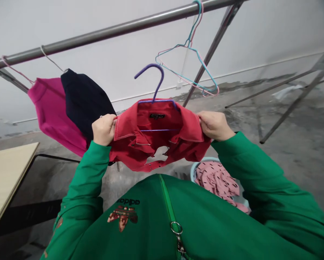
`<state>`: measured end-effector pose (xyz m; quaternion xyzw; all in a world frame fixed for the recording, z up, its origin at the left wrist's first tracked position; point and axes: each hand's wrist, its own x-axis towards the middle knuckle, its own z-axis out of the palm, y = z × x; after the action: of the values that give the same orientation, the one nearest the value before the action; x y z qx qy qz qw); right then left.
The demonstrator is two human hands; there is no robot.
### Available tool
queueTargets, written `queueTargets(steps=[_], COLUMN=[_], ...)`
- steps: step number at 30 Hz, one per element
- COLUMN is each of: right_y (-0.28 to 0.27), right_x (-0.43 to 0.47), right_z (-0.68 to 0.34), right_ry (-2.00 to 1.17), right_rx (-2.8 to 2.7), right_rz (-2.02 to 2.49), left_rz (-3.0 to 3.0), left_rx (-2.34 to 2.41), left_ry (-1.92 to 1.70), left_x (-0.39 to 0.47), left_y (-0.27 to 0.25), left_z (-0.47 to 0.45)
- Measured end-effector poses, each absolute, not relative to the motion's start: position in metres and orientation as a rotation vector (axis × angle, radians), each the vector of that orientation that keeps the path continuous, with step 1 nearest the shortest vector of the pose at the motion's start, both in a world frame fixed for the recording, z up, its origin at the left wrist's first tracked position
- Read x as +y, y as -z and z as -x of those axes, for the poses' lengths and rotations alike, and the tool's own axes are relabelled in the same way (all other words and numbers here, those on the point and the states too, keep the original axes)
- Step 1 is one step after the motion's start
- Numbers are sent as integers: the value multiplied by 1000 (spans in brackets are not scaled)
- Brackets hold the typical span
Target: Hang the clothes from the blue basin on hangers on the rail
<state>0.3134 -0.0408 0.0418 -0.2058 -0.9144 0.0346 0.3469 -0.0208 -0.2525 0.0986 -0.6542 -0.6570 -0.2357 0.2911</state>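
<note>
Stretched between my hands is a red collared jacket, with a dark label inside its neck. A purple hanger sits within it; the hook rises above the collar and a lower bar crosses the neck opening. My left hand is closed on one shoulder of the jacket. At the opposite shoulder, my right hand grips the cloth with fingers curled. The hook stands free below the metal rail. Part of the hanger's frame is hidden inside the cloth.
A magenta garment and a dark navy garment hang from the rail at left. Blue and pink wire hangers hang at right. Below, a light blue basket holds pink patterned cloth. A wooden tabletop juts in at left.
</note>
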Motion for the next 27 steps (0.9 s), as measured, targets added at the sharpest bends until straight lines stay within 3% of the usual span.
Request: queueTargets(steps=[5,11,16,22,27], right_y=[-31,-76,-70,-73,-89], right_x=[-37,-51,-46,-40,-36], right_z=[-328,-332,-305,-310,-331], right_ry=[43,264,108,3,9], right_rx=[-2392,-2333,-2494,-2254,-2206], right_rz=[486,367,612,581,615], left_rz=[1706,1578,1663,1834,2078], left_rx=[-1740,-1842,-1969,-2130,-2509], left_ry=[655,577,519,826,1400], left_x=[-257,-243,-208,-217,-233], left_y=[-103,-120,-106,-96,-72], left_z=[29,37,41,73,98])
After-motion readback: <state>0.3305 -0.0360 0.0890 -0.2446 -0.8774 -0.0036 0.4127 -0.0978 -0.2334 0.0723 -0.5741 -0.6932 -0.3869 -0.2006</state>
